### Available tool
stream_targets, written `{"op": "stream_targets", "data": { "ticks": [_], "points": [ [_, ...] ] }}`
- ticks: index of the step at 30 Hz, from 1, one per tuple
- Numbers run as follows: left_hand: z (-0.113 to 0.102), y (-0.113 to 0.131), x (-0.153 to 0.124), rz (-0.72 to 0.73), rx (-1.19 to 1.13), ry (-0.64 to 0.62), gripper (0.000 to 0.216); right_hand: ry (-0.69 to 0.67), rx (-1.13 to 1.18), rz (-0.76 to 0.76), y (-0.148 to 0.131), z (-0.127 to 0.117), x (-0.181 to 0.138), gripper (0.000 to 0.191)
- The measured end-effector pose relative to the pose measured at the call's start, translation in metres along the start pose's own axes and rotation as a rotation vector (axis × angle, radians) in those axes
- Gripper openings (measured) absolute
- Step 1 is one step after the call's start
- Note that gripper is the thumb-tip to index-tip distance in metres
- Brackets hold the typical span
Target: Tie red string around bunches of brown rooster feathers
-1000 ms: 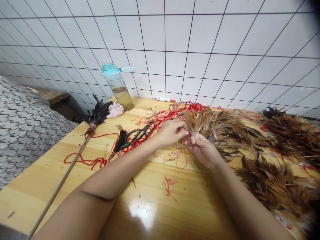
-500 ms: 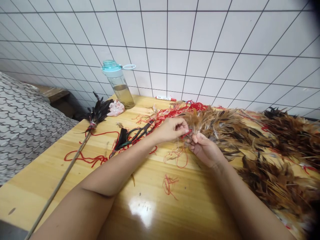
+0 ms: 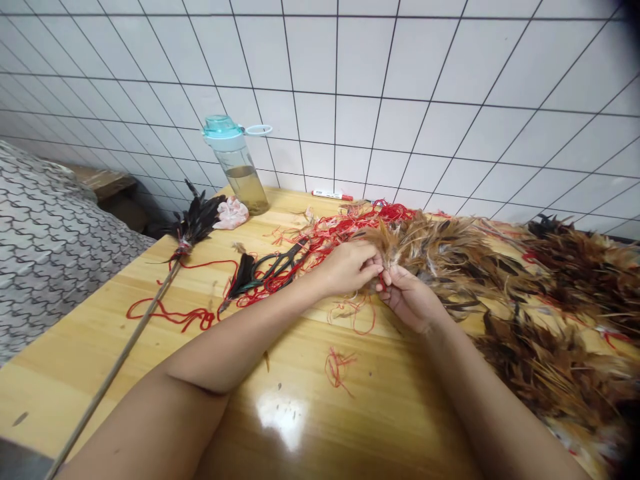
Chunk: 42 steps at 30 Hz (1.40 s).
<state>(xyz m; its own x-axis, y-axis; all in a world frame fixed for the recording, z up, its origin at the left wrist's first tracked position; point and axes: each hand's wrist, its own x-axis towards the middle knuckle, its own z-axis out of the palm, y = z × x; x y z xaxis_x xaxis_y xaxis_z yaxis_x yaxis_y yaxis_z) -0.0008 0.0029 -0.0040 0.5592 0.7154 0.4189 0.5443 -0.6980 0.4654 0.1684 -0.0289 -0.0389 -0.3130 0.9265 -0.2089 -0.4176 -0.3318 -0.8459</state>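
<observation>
My left hand (image 3: 350,268) is closed, its thumb and fingertips pinched on a red string (image 3: 384,279) that shows only as a short bit between the hands. Touching it from the right is my right hand (image 3: 411,299), whose fingers are closed around the base of a few brown feathers (image 3: 383,241). The feather tips point up and away from me, and their far ends blend into the brown feather pile (image 3: 450,243) behind. My fingers hide most of where string and feathers meet.
Black-handled scissors (image 3: 280,263) lie among tangled red strings (image 3: 345,223). A stick with black feathers (image 3: 195,220) rests along the table's left side. A water bottle (image 3: 245,187), a pinkish crumpled bundle (image 3: 232,213) and a marker (image 3: 332,195) are near the tiled wall. More feather bunches (image 3: 555,373) cover the right side.
My left hand has come in against my right hand, its fingers now closer together. The stretch of red string between them is mostly covered. The right hand has barely moved.
</observation>
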Motion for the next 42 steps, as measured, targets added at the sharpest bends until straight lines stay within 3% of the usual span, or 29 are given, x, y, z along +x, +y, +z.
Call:
{"op": "stream_targets", "data": {
  "ticks": [4,9,19,22,26,30,33,37,42],
  "points": [
    [-0.010,-0.012,0.004,-0.165,-0.173,-0.034,0.009,0.007,-0.022,-0.022,-0.003,0.000,0.000,0.029],
    [-0.028,-0.045,0.005,-0.377,-0.203,0.185,0.009,-0.018,0.025,-0.028,-0.007,0.003,-0.003,0.028],
    [-0.037,-0.073,0.006,-0.582,-0.607,0.367,0.006,0.012,0.083,-0.059,-0.008,-0.003,0.001,0.027],
    [-0.043,-0.077,0.004,-0.551,-0.619,0.330,0.009,0.017,0.081,-0.084,-0.008,-0.003,0.001,0.029],
    [-0.053,-0.070,0.002,-0.446,-0.322,0.154,0.016,0.048,0.052,-0.115,-0.008,-0.002,0.001,0.029],
    [-0.056,-0.042,0.003,-0.239,-0.137,-0.082,0.012,0.047,-0.025,-0.177,-0.005,0.002,0.000,0.034],
    [-0.052,-0.018,0.004,-0.056,-0.126,-0.240,0.011,0.003,-0.066,-0.206,0.001,0.004,0.000,0.034],
    [-0.044,-0.003,0.004,0.020,-0.110,-0.230,0.011,-0.052,-0.094,-0.190,0.008,0.008,-0.002,0.035],
    [-0.042,-0.017,0.003,-0.057,-0.123,-0.185,0.012,-0.082,-0.073,-0.052,0.004,0.013,-0.006,0.035]
  ]
}}
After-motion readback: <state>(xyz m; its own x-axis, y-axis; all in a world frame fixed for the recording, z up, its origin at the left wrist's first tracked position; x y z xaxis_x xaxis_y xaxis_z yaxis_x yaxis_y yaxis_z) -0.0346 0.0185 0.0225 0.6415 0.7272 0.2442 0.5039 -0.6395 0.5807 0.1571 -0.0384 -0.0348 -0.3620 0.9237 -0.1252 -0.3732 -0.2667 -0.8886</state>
